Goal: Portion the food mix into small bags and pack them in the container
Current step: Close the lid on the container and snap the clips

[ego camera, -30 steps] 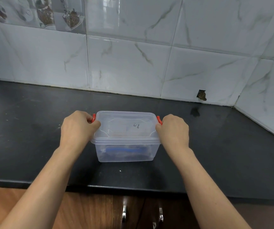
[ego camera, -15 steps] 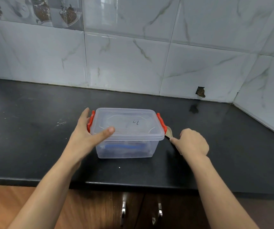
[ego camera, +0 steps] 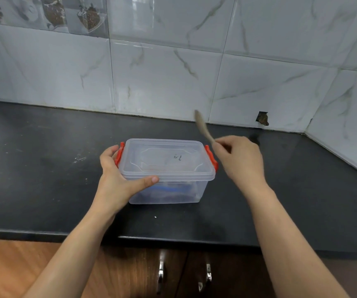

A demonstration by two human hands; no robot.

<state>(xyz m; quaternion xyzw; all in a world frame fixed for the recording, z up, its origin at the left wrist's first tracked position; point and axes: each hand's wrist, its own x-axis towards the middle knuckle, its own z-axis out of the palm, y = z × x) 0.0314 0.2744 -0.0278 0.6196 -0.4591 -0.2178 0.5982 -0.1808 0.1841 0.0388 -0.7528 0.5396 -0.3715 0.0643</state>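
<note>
A clear plastic container (ego camera: 174,168) with its lid on and two orange side clips stands on the black counter (ego camera: 44,179). Something blue shows dimly through its lower wall. My left hand (ego camera: 117,179) grips its left end, thumb lying along the front rim. My right hand (ego camera: 240,162) hovers just right of the container, raised off the counter, holding a blurred spoon (ego camera: 202,127) whose bowl points up and back toward the wall.
A marble-tiled wall runs along the back and turns in at the right corner, with a dark hole (ego camera: 262,118) in one tile. The counter's front edge is near me, above wooden cabinet doors with metal handles (ego camera: 161,274).
Both hands left the clips. My left hand shifted to hold the container's left end. My right hand picked the spoon up from the counter beside the container and lifted it.
</note>
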